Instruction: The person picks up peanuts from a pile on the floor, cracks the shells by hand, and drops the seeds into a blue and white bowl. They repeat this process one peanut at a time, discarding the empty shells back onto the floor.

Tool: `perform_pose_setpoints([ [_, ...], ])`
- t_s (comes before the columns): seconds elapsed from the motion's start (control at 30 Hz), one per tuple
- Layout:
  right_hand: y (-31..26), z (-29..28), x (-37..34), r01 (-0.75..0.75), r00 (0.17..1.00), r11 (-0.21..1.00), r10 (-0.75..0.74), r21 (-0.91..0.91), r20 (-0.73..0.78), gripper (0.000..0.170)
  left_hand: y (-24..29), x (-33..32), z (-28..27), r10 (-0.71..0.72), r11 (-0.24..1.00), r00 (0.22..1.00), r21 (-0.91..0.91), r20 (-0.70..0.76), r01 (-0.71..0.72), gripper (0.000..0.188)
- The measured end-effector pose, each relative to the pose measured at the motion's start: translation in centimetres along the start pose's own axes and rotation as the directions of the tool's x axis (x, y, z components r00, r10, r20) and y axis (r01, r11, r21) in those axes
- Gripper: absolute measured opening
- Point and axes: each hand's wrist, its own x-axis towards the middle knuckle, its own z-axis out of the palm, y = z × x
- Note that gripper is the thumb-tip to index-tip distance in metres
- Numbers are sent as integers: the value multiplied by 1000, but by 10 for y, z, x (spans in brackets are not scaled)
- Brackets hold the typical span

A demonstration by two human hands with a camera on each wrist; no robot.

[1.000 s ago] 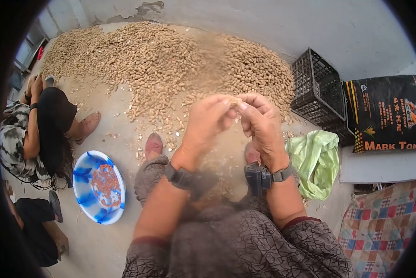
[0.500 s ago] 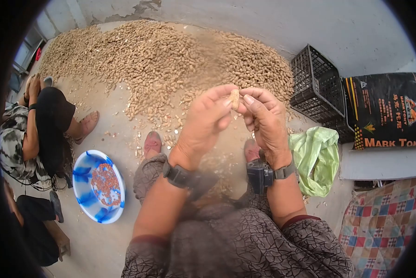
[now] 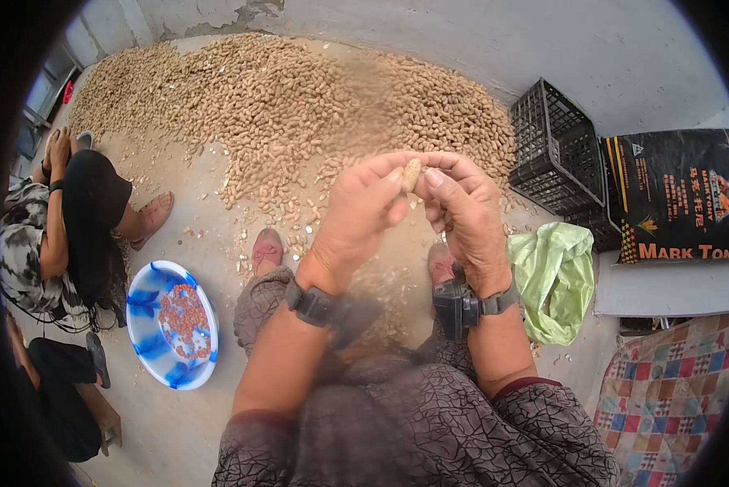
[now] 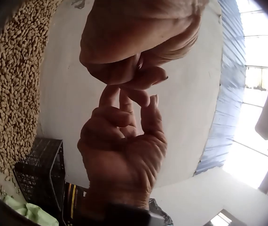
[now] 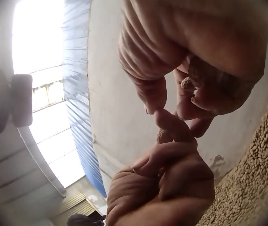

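Observation:
A peanut in its shell (image 3: 411, 174) stands nearly upright between the two hands in the head view. The left hand (image 3: 354, 207) pinches it between thumb and forefinger; in the right wrist view this peanut (image 5: 163, 136) shows partly behind the left fingers. The right hand (image 3: 470, 215) has its thumb and forefinger at the peanut's other side, their tips close to the left fingertips. Its other fingers are curled, and a second peanut (image 5: 186, 84) shows among them in the right wrist view. The left wrist view hides the peanuts behind the fingers.
Loose peanuts (image 3: 275, 97) lie heaped along the wall. A blue-and-white basin (image 3: 141, 345) with reddish kernels stands left. To the right are a black crate (image 3: 535, 150), a green bag (image 3: 552, 284) and a black sack (image 3: 681, 203). Two people sit at the far left.
The hands first rose slightly with the view shifting. The peanut turned upright, its shell now plainly seen between the fingertips, and lately tilted a little; the right forefinger moved closer to the left.

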Motion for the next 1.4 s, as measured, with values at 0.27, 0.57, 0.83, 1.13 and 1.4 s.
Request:
perform_pose_setpoints([
  [0.27,1,4,-4,-73,994,997,74,-17,78,35,0,-2,4,-100,975,995,198,11,96,27],
  [0.57,-3,0,-5,-96,992,995,96,-4,87,36,3,-5,6,-114,951,993,289,8,107,26],
  [0.83,1,-5,-4,-196,975,976,184,90,126,27,10,-11,17,-70,923,993,383,94,29,30],
  [1.13,8,-2,-2,-202,976,955,179,218,122,16,-8,-13,10,24,943,994,329,111,-59,31],
  [1.4,11,-1,3,-287,957,914,262,288,123,23,-16,-8,8,11,973,999,229,38,-20,27],
])
